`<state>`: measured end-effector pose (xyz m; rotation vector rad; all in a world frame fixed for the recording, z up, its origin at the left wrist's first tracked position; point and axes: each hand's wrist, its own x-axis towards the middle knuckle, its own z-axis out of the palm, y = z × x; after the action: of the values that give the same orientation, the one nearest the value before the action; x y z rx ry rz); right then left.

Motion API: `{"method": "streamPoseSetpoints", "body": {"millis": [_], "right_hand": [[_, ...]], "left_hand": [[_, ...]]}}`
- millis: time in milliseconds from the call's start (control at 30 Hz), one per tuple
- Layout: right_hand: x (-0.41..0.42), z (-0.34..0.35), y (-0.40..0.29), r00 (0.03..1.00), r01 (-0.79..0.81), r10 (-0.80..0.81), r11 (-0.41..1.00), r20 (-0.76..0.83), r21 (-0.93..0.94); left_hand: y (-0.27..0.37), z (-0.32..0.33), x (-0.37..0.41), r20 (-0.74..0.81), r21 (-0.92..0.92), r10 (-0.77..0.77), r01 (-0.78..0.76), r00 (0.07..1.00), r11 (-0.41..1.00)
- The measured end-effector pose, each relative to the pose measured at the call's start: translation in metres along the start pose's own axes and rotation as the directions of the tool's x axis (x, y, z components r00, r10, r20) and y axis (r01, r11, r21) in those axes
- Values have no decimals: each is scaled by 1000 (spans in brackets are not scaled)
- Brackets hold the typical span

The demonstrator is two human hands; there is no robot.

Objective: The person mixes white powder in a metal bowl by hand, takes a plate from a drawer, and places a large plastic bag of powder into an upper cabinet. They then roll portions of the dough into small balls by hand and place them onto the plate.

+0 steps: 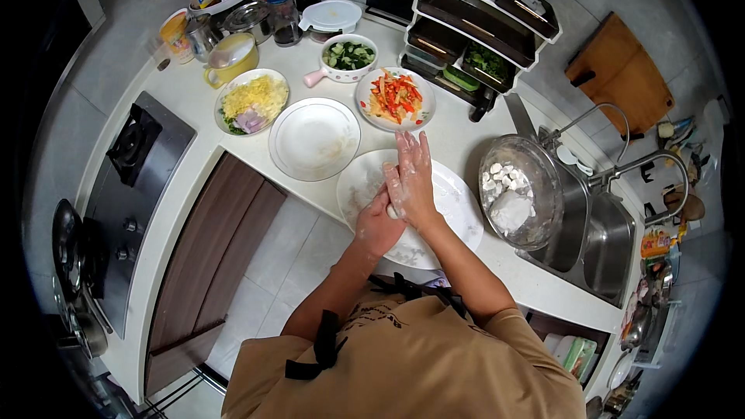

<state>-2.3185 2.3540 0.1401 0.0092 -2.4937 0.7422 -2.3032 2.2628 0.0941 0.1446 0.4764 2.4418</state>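
Floured and pressed palm to palm, my left hand (377, 224) and my right hand (414, 183) enclose a small white dough piece (393, 211), mostly hidden between them. Beneath them lies a large white oval platter (460, 209) dusted with flour. To its right, a clear glass bowl (553, 209) holds a lump of white dough (511, 211) and several small cut white pieces (500, 177). An empty-looking white plate (314, 137) is left of the platter. Behind stands a plate of red and pale sliced vegetables (397, 98).
A plate of minced yellow and pink ingredients (255, 102) and a pink-handled bowl of chopped greens (349, 57) stand behind. The gas hob (134, 186) is left; the double sink (605, 244) adjoins the glass bowl at right. A tiered rack (477, 23) stands at the back.
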Motion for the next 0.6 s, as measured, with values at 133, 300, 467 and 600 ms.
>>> {"method": "streamPoseSetpoints", "body": {"millis": [133,300,467,600], "right_hand": [[-10,5,-3,1000,6,-7,1000,-17,-29],[-10,5,-6,1000,-13,13,999,-2,-32],[0,-31,-10,880,-474,334,588,338,656],[-30,-29,1,943,48,-128,966,308,254]], "left_hand": [[2,15,-4,-83,-246,-112,88,990,965],[7,18,-9,-84,-314,-207,171,975,934],[12,-5,-5,144,-280,-94,132,985,951],[27,-1,-10,-35,-187,-137,128,990,974]]}}
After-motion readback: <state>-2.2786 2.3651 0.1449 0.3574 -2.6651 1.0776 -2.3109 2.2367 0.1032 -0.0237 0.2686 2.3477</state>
